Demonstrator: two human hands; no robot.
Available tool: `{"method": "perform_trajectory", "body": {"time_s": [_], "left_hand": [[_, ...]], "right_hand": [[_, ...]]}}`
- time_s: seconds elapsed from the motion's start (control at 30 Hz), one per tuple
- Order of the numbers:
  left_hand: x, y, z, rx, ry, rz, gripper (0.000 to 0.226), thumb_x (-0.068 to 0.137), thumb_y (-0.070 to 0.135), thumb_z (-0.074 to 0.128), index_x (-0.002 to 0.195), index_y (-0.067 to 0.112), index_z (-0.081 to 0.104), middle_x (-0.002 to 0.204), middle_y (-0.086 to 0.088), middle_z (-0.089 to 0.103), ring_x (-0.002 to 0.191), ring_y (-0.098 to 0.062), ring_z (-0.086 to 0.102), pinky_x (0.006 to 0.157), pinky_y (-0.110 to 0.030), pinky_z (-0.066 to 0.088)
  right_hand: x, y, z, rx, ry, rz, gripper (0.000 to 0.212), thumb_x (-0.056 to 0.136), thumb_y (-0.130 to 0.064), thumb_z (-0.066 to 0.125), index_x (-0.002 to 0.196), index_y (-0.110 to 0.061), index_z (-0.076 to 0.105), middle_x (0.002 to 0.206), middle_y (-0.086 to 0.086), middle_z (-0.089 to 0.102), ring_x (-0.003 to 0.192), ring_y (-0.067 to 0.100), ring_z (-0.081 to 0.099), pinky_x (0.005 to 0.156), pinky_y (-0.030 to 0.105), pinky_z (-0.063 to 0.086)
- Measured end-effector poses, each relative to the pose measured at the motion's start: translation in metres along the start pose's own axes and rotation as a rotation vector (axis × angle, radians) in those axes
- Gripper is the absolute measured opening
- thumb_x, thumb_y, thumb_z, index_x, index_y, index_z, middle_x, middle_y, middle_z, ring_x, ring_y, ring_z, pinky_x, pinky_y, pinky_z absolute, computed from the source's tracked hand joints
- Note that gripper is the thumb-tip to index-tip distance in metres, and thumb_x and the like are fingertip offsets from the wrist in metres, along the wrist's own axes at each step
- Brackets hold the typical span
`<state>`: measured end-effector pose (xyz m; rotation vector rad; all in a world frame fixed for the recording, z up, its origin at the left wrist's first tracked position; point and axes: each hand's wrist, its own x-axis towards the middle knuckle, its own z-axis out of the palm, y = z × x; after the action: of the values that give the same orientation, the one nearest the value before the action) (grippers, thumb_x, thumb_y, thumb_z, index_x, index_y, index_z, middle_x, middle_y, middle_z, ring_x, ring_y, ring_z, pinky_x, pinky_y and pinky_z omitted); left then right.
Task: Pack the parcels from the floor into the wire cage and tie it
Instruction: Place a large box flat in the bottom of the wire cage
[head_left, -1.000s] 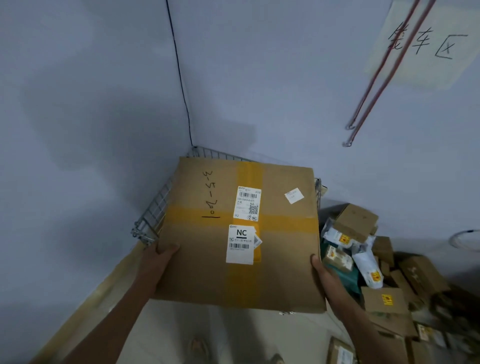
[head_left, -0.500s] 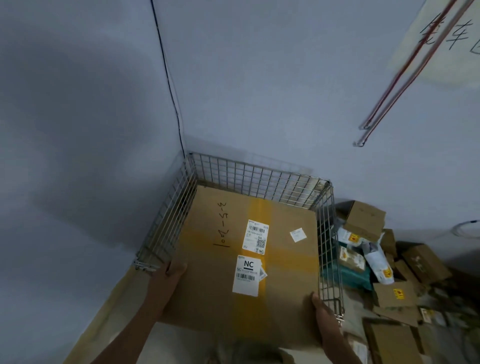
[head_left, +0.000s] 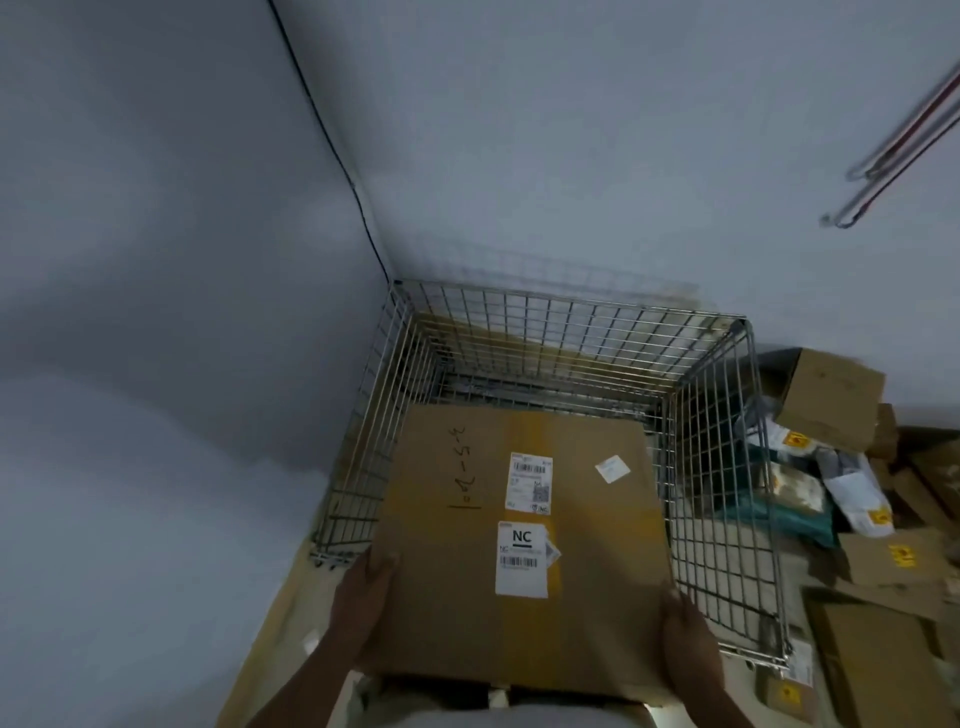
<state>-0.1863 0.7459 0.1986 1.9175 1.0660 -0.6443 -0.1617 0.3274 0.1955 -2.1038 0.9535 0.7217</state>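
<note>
A: Where does the big flat brown cardboard box with yellow tape and white shipping labels sit right now?

B: Inside the open-topped silver wire mesh cage in the corner, far edge low toward the cage floor, near edge up by the person. The left hand grips its near-left edge, thumb on top; the right hand clasps the near-right edge, fingers wrapped under where I can't see them.

A: How would you expect it to handle?

B: Stiff, I'd say: the top panel looks flat, no sag. Two hands suggest bulk, maybe some weight (hard to tell which from here). The taped band looks slicker than bare board, so hold on the plain cardboard edges.

A: Best grip?

B: Opposite side edges, as now; the wire walls stand close on both sides, so knuckles could catch.

A: And the rest?

B: A heap of small brown cartons and white mailer bags lies on the floor just right of the cage.
</note>
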Motion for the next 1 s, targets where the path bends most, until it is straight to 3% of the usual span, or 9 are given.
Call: {"method": "perform_trajectory", "body": {"time_s": [0.1,0.2,0.3,0.43,0.6,0.73,0.83,0.93,1.0], "left_hand": [[0.000,0.026,-0.009,-0.028,-0.025,0.045,0.055,0.101,0.054,0.054,0.147,0.024,0.053,0.133,-0.005,0.065,0.117,-0.030,0.064,0.105,-0.051,0.050],[0.016,0.045,-0.020,0.010,-0.052,0.049,0.051,0.103,0.048,0.053,0.147,0.021,0.052,0.132,-0.007,0.065,0.115,-0.030,0.064,0.103,-0.048,0.051],[0.034,0.043,-0.030,0.069,-0.061,0.059,0.052,0.103,0.052,0.051,0.144,0.021,0.054,0.129,-0.006,0.067,0.107,-0.027,0.064,0.102,-0.048,0.051],[0.074,0.030,-0.036,0.126,-0.022,0.053,0.068,0.088,0.075,0.042,0.137,0.031,0.058,0.120,0.002,0.070,0.105,-0.024,0.067,0.098,-0.049,0.054],[0.114,0.075,-0.046,0.142,-0.098,0.089,0.050,0.096,0.065,0.046,0.131,0.031,0.060,0.123,0.001,0.068,0.102,-0.021,0.065,0.097,-0.048,0.055],[0.199,0.110,-0.014,0.162,-0.018,0.132,0.072,0.089,0.071,0.040,0.141,0.024,0.057,0.131,-0.006,0.066,0.114,-0.033,0.064,0.099,-0.050,0.052],[0.277,0.119,0.033,0.209,0.007,0.168,0.057,0.100,0.058,0.048,0.138,0.018,0.058,0.123,-0.011,0.068,0.106,-0.035,0.067,0.090,-0.047,0.055],[0.359,0.098,0.071,0.137,0.067,0.186,0.054,0.089,0.059,0.047,0.121,0.018,0.062,0.100,-0.005,0.067,0.090,-0.032,0.067,0.079,-0.050,0.058],[0.412,0.077,0.091,0.170,0.096,0.236,0.051,0.091,0.052,0.054,0.130,0.019,0.057,0.109,-0.006,0.067,0.098,-0.032,0.066,0.085,-0.049,0.057]], "right_hand": [[-0.006,-0.006,0.007,0.034,0.011,0.012,0.067,0.105,-0.057,0.024,0.149,-0.015,0.050,0.144,0.022,0.056,0.130,0.043,0.054,0.112,0.052,0.038],[0.002,-0.026,0.013,0.052,0.005,0.041,0.055,0.109,-0.046,0.029,0.144,-0.013,0.054,0.141,0.022,0.058,0.127,0.042,0.055,0.110,0.050,0.038],[0.000,-0.037,0.024,0.046,-0.002,0.073,0.054,0.109,-0.043,0.028,0.140,-0.011,0.058,0.133,0.022,0.063,0.120,0.041,0.059,0.106,0.052,0.043],[0.023,-0.047,0.037,0.116,-0.063,0.183,0.054,0.108,-0.046,0.032,0.139,-0.011,0.059,0.130,0.022,0.064,0.117,0.040,0.060,0.107,0.055,0.044],[0.048,-0.106,0.043,0.167,-0.112,0.249,0.051,0.105,-0.045,0.043,0.137,-0.008,0.056,0.119,0.019,0.063,0.110,0.039,0.062,0.099,0.049,0.049],[0.121,-0.137,0.074,0.142,-0.043,0.240,0.058,0.097,-0.052,0.051,0.137,-0.011,0.058,0.131,0.021,0.062,0.113,0.039,0.060,0.103,0.051,0.047],[0.200,-0.129,0.112,0.144,-0.003,0.196,0.056,0.100,-0.055,0.049,0.139,-0.016,0.058,0.132,0.017,0.061,0.114,0.035,0.059,0.098,0.044,0.046],[0.278,-0.122,0.162,0.152,-0.072,0.101,0.051,0.102,-0.054,0.047,0.138,-0.019,0.058,0.124,0.006,0.060,0.109,0.027,0.057,0.096,0.037,0.043],[0.327,-0.111,0.199,0.156,-0.131,0.055,0.046,0.105,-0.049,0.046,0.136,-0.018,0.058,0.114,0.004,0.062,0.098,0.023,0.058,0.086,0.033,0.046]]}}
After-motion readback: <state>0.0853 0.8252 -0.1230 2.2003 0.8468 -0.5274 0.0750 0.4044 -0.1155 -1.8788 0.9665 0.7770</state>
